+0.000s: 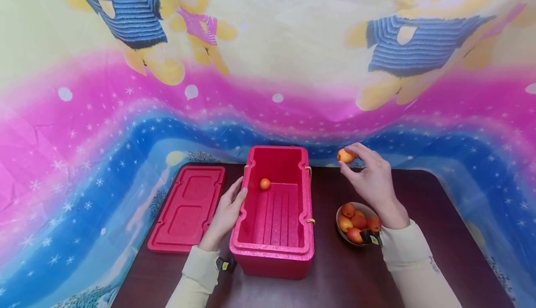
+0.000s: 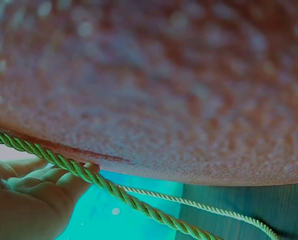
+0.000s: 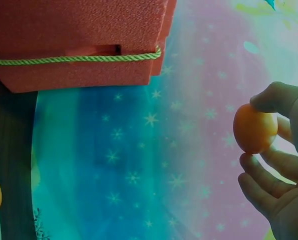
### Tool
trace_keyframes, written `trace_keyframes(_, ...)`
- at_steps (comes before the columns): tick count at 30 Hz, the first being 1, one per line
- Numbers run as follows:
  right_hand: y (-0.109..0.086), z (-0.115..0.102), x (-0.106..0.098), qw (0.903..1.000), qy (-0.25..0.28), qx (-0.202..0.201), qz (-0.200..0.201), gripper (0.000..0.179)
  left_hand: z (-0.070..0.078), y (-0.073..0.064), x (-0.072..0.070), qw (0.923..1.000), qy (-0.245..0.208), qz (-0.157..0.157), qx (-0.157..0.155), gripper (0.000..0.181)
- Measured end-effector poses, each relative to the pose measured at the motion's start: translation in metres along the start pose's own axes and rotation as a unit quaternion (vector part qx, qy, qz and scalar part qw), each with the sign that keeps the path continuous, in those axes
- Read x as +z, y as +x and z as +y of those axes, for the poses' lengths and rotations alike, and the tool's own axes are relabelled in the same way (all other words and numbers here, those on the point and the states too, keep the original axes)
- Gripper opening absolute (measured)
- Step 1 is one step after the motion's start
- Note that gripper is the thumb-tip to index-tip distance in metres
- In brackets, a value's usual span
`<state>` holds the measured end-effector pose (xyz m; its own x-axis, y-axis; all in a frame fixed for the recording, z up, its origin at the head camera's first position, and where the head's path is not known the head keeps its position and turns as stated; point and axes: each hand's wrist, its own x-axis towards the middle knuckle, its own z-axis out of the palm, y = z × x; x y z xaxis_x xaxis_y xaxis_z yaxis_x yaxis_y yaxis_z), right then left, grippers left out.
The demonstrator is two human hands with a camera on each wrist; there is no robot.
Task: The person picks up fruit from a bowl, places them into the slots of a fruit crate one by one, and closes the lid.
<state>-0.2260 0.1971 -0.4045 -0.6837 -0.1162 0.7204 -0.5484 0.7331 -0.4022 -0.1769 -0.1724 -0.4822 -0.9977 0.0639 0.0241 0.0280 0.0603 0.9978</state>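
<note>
In the head view my right hand (image 1: 372, 177) pinches an apricot-like orange fruit (image 1: 345, 155) between thumb and fingertips, above the table's back edge. The right wrist view shows the same smooth oval fruit (image 3: 255, 128) in my fingers. Below that hand stands a small bowl (image 1: 340, 236) with several orange-red fruits (image 1: 358, 219). My left hand (image 1: 228, 208) rests against the left side of an open red foam box (image 1: 272, 266), its thumb at the rim. One orange fruit (image 1: 265, 184) lies inside, by the left wall towards the back. Rope (image 2: 109, 186) passes by the left fingers.
A red lid (image 1: 188, 210) lies flat on the dark table (image 1: 331, 280), left of the box. Yellow rope loops (image 1: 310, 220) stick out at the box's right side. A printed cloth with bears (image 1: 272, 61) hangs behind and around the table.
</note>
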Motion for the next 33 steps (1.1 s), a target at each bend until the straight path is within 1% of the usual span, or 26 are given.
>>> trace_keyframes(6,0.01,-0.006,-0.004,0.9999,0.008,0.002,0.007,0.037,0.001,0.001,0.0,1.0,-0.003,-0.003,0.001,0.061)
trace_keyframes(12,0.015,-0.012,-0.005,0.9998,0.019,0.0,0.006,0.038,0.001,0.003,-0.001,0.9998,0.015,0.002,0.009,0.06)
trace_keyframes(22,0.027,-0.019,-0.005,0.9996,0.025,-0.01,0.01,0.039,0.004,0.005,-0.001,0.9996,0.026,0.004,0.011,0.059)
trace_keyframes(29,0.028,-0.023,-0.004,0.9995,0.028,-0.012,-0.004,0.039,0.004,0.001,-0.001,0.9998,0.017,0.001,0.005,0.06)
trace_keyframes(33,0.028,-0.026,-0.002,0.9992,0.035,-0.013,-0.014,0.04,0.002,-0.001,-0.001,0.9999,0.015,-0.001,0.0,0.059)
